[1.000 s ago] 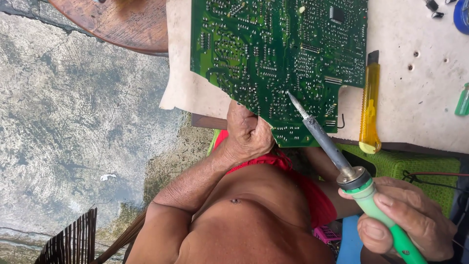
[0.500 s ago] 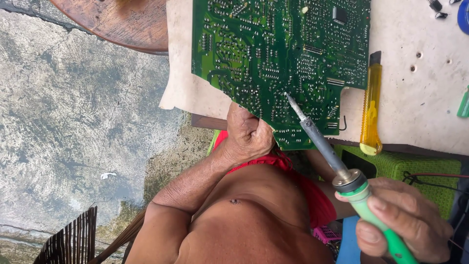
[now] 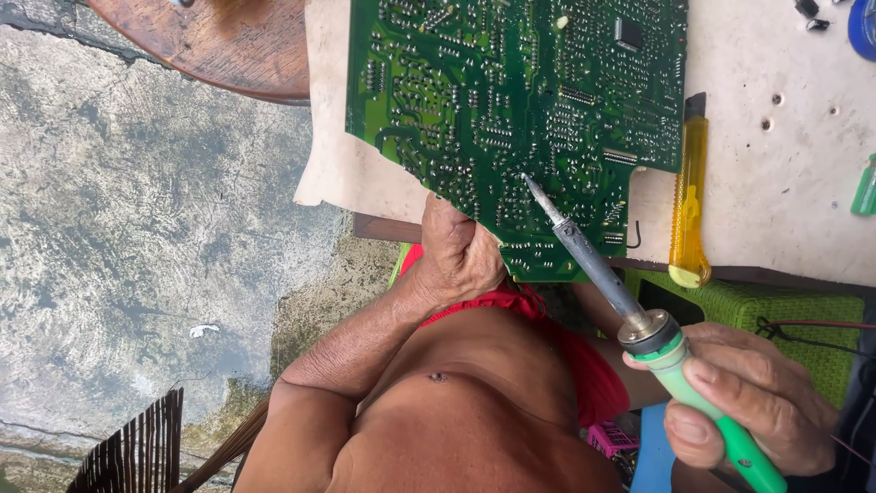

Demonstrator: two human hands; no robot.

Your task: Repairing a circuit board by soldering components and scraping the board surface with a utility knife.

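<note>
a yellow utility knife (image 3: 689, 196) lies on the pale worktop (image 3: 785, 173), just right of the board's edge. a green object (image 3: 865, 187) shows at the right border, small dark bits (image 3: 810, 13) and a blue round thing (image 3: 862, 23) at the top right corner. a brown wooden round surface (image 3: 219, 46) sits top left, above grey concrete floor (image 3: 119, 228). a green woven stool (image 3: 776, 315) stands under the worktop, a dark broom (image 3: 132, 452) bottom left
</note>
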